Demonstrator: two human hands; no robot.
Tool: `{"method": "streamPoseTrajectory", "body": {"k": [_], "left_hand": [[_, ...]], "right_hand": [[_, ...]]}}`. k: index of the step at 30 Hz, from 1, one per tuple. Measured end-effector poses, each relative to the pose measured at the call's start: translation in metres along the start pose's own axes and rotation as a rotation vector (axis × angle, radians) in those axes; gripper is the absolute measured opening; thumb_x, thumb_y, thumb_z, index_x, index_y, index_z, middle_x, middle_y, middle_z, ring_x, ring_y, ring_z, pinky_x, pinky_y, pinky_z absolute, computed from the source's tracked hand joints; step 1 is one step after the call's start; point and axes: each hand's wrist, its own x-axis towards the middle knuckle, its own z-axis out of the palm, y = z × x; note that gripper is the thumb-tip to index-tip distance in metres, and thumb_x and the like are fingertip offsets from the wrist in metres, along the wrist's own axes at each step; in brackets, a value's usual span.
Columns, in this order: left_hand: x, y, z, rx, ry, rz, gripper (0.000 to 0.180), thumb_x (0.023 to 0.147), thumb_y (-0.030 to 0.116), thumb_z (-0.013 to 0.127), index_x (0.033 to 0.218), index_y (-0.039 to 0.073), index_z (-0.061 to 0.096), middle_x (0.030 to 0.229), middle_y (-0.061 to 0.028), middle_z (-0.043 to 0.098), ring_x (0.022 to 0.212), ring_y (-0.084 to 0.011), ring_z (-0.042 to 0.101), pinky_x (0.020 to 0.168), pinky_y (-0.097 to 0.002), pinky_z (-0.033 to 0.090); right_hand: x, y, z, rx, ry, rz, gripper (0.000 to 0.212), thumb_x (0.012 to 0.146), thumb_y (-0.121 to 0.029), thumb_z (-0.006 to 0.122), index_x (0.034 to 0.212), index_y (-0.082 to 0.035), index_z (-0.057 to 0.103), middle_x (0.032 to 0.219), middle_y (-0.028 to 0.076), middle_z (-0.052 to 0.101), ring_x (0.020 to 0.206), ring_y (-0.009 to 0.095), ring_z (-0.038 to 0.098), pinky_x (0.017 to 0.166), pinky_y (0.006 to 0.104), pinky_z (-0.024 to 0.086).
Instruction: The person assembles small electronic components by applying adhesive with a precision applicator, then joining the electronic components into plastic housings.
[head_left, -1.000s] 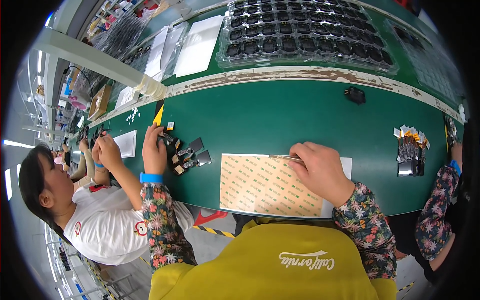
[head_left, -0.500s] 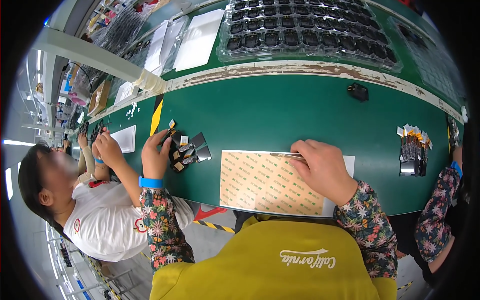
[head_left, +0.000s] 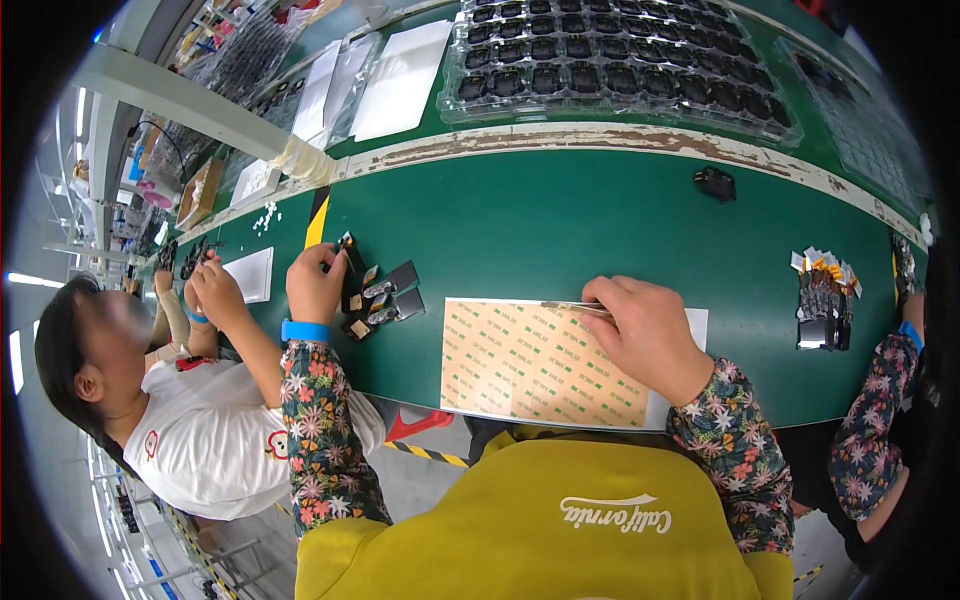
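Observation:
My left hand (head_left: 317, 282) is at a small pile of black electronic parts (head_left: 402, 277) on the left of the green table. Its thumb and fingers are pinched at the pile's upper left edge, on a small black part mostly hidden by the fingers. My right hand (head_left: 645, 335) grips a pair of thin metal tweezers (head_left: 566, 305), their tips pointing left. Beneath the tweezers lies a tan adhesive sheet (head_left: 540, 360) with green print, on top of a white sheet (head_left: 697, 335) near the table's front edge.
A bundle of black parts with orange-and-white flex ends (head_left: 825, 300) lies at right. One black housing (head_left: 715, 183) sits far right. Beyond the ledge (head_left: 600, 135) stands a clear tray (head_left: 620, 110) of black parts. A co-worker's hand (head_left: 215, 290) works close on my left.
My left hand has shifted slightly up and its fingers have closed in on the pile's upper edge. My right hand with the tweezers has hardly moved.

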Motion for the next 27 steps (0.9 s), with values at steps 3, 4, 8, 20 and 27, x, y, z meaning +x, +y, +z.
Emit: {"method": "streamPoseTrajectory", "body": {"k": [3,4,8,20,27], "left_hand": [[0.001,0.003,0.002,-0.001,0.010,-0.099,0.026,0.075,0.019,0.070,0.066,-0.001,0.056,0.084,-0.0149,0.066,0.075,-0.0321,0.062,0.067,-0.0372,0.048],[0.001,0.005,0.003,0.007,0.031,-0.099,0.028,0.075,0.020,0.070,0.065,-0.001,0.055,0.081,-0.0147,0.065,0.073,-0.0320,0.062,0.065,-0.0376,0.048],[-0.007,0.015,-0.004,0.016,-0.011,-0.133,0.027,0.077,0.018,0.069,0.066,-0.002,0.056,0.082,-0.0147,0.066,0.073,-0.0295,0.064,0.067,-0.0341,0.049],[-0.046,0.038,-0.036,-0.167,-0.134,0.177,0.035,0.077,0.022,0.067,0.105,0.003,0.060,0.125,-0.0166,0.053,0.112,-0.0349,0.052,0.091,-0.0390,0.042],[-0.047,0.037,-0.011,0.006,-0.191,0.238,0.041,0.087,0.017,0.053,0.127,0.009,0.050,0.138,-0.0157,0.039,0.127,-0.0362,0.036,0.103,-0.0425,0.030]], "right_hand": [[0.000,0.000,0.000,0.004,0.003,-0.001,0.015,0.077,-0.014,0.064,0.085,-0.007,0.054,0.070,0.008,0.056,0.062,0.026,0.057,0.053,0.0360,0.043],[0.000,0.000,0.000,0.008,0.007,-0.004,0.015,0.077,-0.014,0.064,0.085,-0.007,0.054,0.070,0.008,0.056,0.062,0.026,0.057,0.053,0.0358,0.043],[0.000,-0.001,0.000,0.005,-0.003,0.010,0.015,0.077,-0.014,0.064,0.085,-0.006,0.054,0.070,0.008,0.056,0.062,0.026,0.057,0.053,0.0357,0.043],[-0.001,0.002,0.002,-0.003,0.007,0.010,0.015,0.077,-0.013,0.065,0.086,-0.006,0.055,0.071,0.008,0.057,0.063,0.025,0.058,0.053,0.0350,0.044],[0.001,0.002,0.002,-0.013,0.028,-0.019,0.016,0.076,-0.015,0.065,0.086,-0.008,0.056,0.070,0.006,0.057,0.062,0.026,0.058,0.053,0.0354,0.044]]}}
